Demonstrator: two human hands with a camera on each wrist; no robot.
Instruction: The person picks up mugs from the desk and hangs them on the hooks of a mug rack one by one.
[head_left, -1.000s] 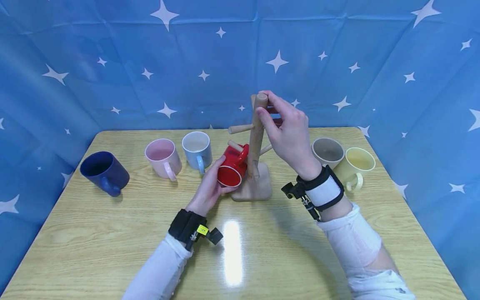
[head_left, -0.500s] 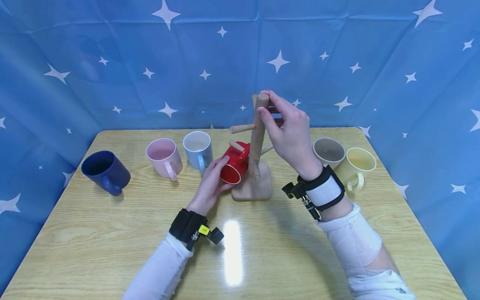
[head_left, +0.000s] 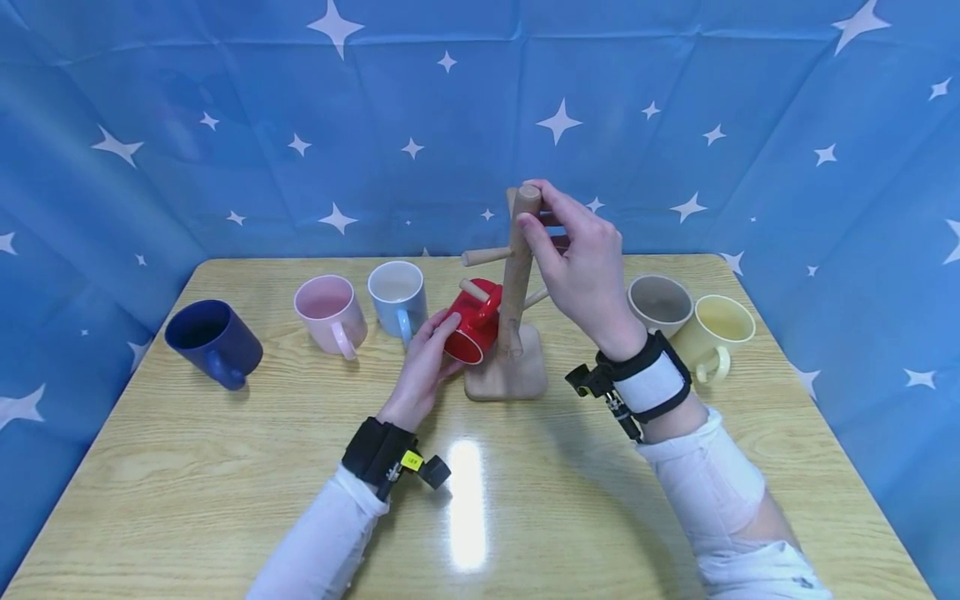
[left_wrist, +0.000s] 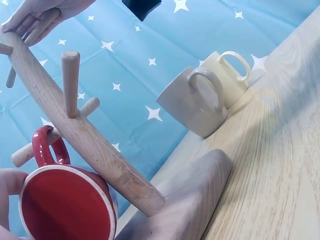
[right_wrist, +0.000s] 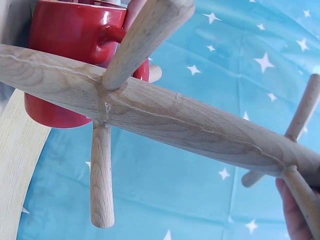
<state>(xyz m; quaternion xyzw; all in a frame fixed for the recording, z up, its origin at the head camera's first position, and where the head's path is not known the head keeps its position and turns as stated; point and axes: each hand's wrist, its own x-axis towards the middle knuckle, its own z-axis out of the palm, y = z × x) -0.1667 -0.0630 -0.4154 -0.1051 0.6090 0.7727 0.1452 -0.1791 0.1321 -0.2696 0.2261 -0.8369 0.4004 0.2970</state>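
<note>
In the head view my left hand (head_left: 418, 367) grips a red mug (head_left: 472, 323) by its body, thumb on its side. The mug lies tipped, its mouth facing me and low. A lower peg (left_wrist: 25, 154) of the wooden mug tree (head_left: 517, 275) passes through the mug's handle (left_wrist: 42, 142) in the left wrist view. Up at the top of the post, my right hand (head_left: 585, 258) holds the tree, thumb on the near side and fingers behind. Those fingers are partly hidden. In the right wrist view the red mug (right_wrist: 75, 30) sits beyond the post.
Left of the tree stand a dark blue mug (head_left: 213, 346), a pink mug (head_left: 330, 315) and a light blue mug (head_left: 396, 298). On the right, a grey mug (head_left: 660, 302) stands by a yellow mug (head_left: 712, 333). A blue starred cloth (head_left: 360, 125) surrounds the wooden table (head_left: 225, 483).
The red mug has risen slightly on the peg and turned a little, its mouth showing less. My left thumb has slid a little on it. My right hand stays on the post.
</note>
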